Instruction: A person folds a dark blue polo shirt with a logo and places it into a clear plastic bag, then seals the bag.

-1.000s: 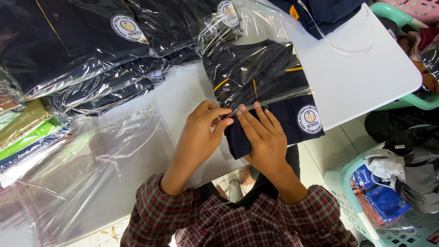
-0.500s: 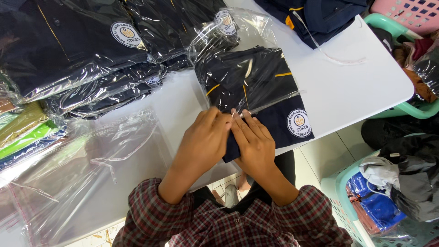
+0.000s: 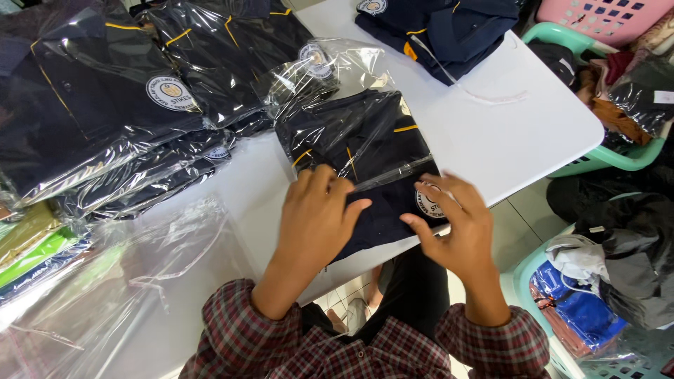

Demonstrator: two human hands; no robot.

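Note:
A folded navy shirt [image 3: 365, 151] with yellow piping and a round white badge lies half inside a clear plastic bag [image 3: 330, 70] on the white table [image 3: 505, 133]. My left hand [image 3: 316, 217] presses flat on the shirt's near end at the bag's mouth. My right hand [image 3: 456, 228] rests over the badge corner at the table's front edge, fingers spread, thumb under the edge of the shirt.
Bagged navy shirts [image 3: 105, 105] are stacked at the left, an unbagged one [image 3: 442, 28] at the back. Empty clear bags [image 3: 119, 281] lie at the near left beside green and yellow packs [image 3: 35, 245]. Baskets of clothes [image 3: 604, 267] stand on the floor at the right.
My hands, close together a second ago, have spread apart: the right hand slid right onto the badge corner. The view has shifted slightly.

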